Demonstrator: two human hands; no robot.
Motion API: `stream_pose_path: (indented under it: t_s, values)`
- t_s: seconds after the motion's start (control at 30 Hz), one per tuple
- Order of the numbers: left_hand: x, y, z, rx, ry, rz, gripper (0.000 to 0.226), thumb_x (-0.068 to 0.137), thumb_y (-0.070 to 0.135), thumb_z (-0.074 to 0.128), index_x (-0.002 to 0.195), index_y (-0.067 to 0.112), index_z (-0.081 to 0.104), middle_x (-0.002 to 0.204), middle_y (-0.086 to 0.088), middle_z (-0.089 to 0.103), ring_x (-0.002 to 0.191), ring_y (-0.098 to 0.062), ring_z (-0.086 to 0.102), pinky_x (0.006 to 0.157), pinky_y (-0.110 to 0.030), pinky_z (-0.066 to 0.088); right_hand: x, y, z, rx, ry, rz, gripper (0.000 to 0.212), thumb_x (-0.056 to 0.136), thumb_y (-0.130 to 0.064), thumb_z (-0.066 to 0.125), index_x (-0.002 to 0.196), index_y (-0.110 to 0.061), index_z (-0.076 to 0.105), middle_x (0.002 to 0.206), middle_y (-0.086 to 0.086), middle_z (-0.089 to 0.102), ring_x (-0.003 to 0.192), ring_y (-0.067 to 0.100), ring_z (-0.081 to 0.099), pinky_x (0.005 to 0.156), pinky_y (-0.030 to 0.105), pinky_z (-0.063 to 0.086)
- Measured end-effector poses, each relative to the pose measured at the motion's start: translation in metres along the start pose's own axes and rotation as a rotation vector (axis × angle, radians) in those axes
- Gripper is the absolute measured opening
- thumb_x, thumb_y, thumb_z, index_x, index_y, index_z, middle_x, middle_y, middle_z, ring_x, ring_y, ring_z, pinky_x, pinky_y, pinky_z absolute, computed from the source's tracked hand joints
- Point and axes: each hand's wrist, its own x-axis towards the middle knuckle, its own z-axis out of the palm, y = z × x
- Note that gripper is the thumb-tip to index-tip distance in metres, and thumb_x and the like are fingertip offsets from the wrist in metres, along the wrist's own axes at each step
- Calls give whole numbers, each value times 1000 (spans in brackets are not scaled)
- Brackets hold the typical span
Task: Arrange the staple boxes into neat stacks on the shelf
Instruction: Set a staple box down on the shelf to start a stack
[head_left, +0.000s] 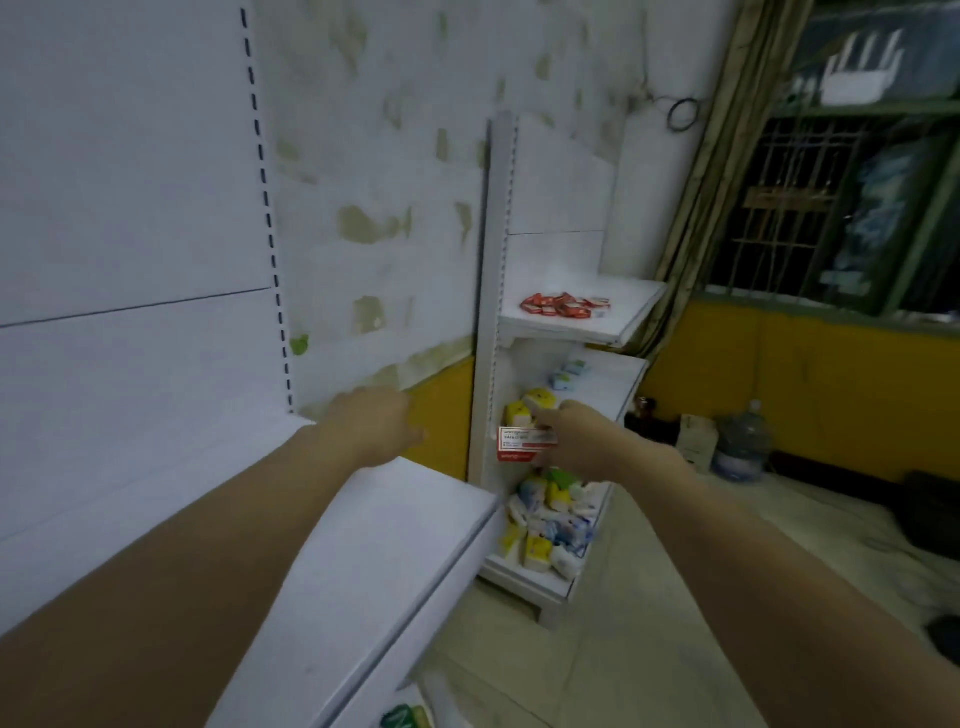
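Observation:
My right hand (574, 441) grips a white staple box with red print (524, 443), held in the air in front of the narrow white shelf unit. On that unit's top shelf (618, 325) lies a loose heap of small red staple boxes (563, 304). My left hand (382, 423) reaches forward over the far end of the near white shelf (363, 571), fingers loosely curled, holding nothing. The picture is blurred by motion.
Lower shelves of the narrow unit hold blue and white packs (569, 375), yellow packs (530, 408) and a mixed pile (553, 519). A water bottle (740, 441) and a dark bag (930, 512) stand on the floor by the yellow wall, under a barred window (831, 208).

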Motion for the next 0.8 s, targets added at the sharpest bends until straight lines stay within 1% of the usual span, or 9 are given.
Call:
stream_pose_path:
  t_s: [0.03, 0.1, 0.17, 0.27, 0.37, 0.5, 0.6, 0.7, 0.8]
  values:
    - [11, 13, 0, 3, 4, 16, 51, 92, 47, 45, 132, 16, 48, 130, -8, 53, 115, -26, 52, 87, -34, 42, -2, 17, -3, 8, 4, 32, 47, 92, -31, 56, 132, -12, 44, 126, 13, 44, 108, 26, 48, 81, 27, 36]
    - [32, 41, 0, 12, 21, 48, 52, 93, 47, 45, 133, 15, 48, 133, -8, 52, 119, -25, 51, 91, -35, 44, -7, 51, -8, 7, -1, 91, 50, 93, -33, 54, 136, -14, 40, 128, 12, 43, 109, 26, 48, 82, 27, 35]
    - [53, 71, 0, 3, 34, 93, 52, 93, 47, 46, 133, 15, 48, 136, -8, 51, 122, -26, 49, 96, -37, 44, -10, 87, -13, -24, -9, 157, 49, 93, -36, 54, 135, -14, 42, 129, 11, 42, 109, 26, 48, 84, 28, 37]
    - [89, 124, 1, -24, 45, 160, 51, 92, 47, 46, 131, 15, 49, 134, -9, 52, 119, -26, 51, 95, -37, 45, -15, 147, -25, -51, 10, 246, 47, 92, -37, 55, 131, -13, 45, 127, 11, 44, 108, 26, 47, 81, 28, 36]
    - [124, 177, 1, -61, 45, 200, 50, 91, 47, 47, 128, 13, 52, 130, -11, 55, 116, -26, 53, 92, -37, 47, -21, 203, -39, -68, 47, 328, 45, 92, -36, 55, 130, -13, 46, 126, 11, 44, 110, 25, 47, 83, 28, 35]
    - [168, 244, 0, -105, 58, 247, 49, 91, 46, 49, 129, 15, 51, 131, -10, 54, 117, -25, 52, 88, -33, 43, -19, 280, -54, -39, 104, 415, 39, 90, -34, 57, 124, -15, 50, 117, 8, 47, 94, 19, 47, 78, 27, 39]
    - [201, 292, 3, -103, 52, 293, 53, 93, 46, 47, 136, 14, 45, 135, -9, 51, 120, -25, 50, 94, -34, 42, -16, 332, -59, -7, 177, 468, 39, 87, -36, 60, 122, -18, 53, 109, 3, 49, 94, 18, 50, 84, 29, 46]
    - [233, 332, 9, -102, 38, 342, 53, 93, 46, 46, 136, 15, 46, 136, -9, 50, 120, -24, 49, 94, -34, 42, -10, 374, -61, 20, 200, 505, 39, 87, -32, 62, 122, -18, 53, 102, 0, 48, 90, 16, 47, 76, 25, 40]
    - [269, 366, 17, -88, 26, 389, 53, 94, 46, 45, 137, 14, 44, 138, -10, 48, 123, -25, 48, 98, -36, 42, 1, 414, -62, 29, 186, 525, 36, 86, -28, 64, 119, -16, 53, 109, 4, 51, 90, 14, 43, 74, 24, 36]
